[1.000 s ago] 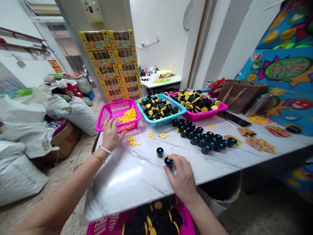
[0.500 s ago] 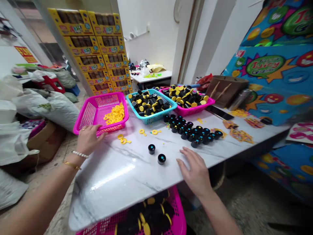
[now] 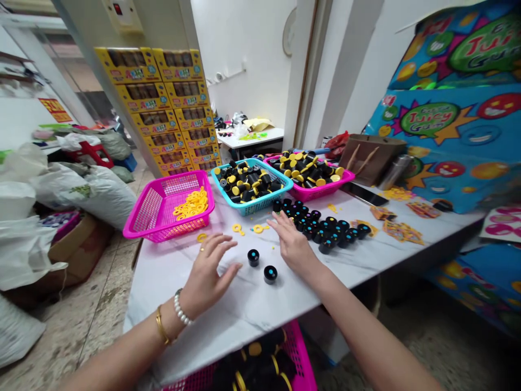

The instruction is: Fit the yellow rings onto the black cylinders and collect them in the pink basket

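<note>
My left hand point(image 3: 212, 267) hovers over the table just left of two short black cups point(image 3: 253, 257) with blue dots inside, its fingers apart and nothing in them. Toward the black pieces reaches my right hand point(image 3: 292, 243), fingers stretched out; its fingertips are close to the handle of a yellow ring piece point(image 3: 259, 229) shaped like a small bubble wand. Whether they touch it, I cannot tell. Another yellow ring piece point(image 3: 237, 228) lies to its left, and one more is partly hidden behind my left hand. Beyond my right hand stand several black cups point(image 3: 328, 242) in rows.
A pink basket point(image 3: 140, 231) holds yellow ring pieces. Black-and-yellow pieces fill a blue basket point(image 3: 260, 205) and a second pink basket point(image 3: 321, 192). A phone point(image 3: 364, 194) and orange packets point(image 3: 401, 231) lie at right. Below the table edge is another pink basket point(image 3: 301, 347).
My left hand has left the pink basket's rim and moved right, over the table. My right hand has moved up and left, toward the yellow ring pieces. The head view has shifted slightly.
</note>
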A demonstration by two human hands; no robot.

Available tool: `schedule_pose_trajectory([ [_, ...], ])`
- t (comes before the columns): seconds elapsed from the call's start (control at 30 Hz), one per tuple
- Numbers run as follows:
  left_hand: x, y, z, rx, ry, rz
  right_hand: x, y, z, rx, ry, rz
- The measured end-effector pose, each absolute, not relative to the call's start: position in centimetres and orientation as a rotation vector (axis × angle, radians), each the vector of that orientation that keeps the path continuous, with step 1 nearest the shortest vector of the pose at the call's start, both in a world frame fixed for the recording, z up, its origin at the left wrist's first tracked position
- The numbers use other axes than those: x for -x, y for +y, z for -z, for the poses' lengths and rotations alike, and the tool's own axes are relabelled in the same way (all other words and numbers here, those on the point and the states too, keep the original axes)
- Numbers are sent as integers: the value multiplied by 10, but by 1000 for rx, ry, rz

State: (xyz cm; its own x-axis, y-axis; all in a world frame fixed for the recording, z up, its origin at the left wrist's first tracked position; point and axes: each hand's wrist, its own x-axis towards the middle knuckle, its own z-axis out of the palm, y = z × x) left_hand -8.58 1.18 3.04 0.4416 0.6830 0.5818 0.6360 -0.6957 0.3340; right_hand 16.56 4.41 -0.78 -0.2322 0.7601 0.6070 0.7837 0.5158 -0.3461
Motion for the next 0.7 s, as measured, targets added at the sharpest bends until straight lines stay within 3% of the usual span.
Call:
schedule_pose_trajectory([
  [0.17, 89, 14, -6, -2361, 1170, -965, -166, 20, 11, 1173, -1932, 31],
  [0.33, 83, 17, 5, -2219, 1201, -912, -167, 20, 27, 1095, -2271, -20],
  [0.7, 81, 38, 15, -2046, 1400, -1057, -171, 123, 39, 858, -2386, 752],
])
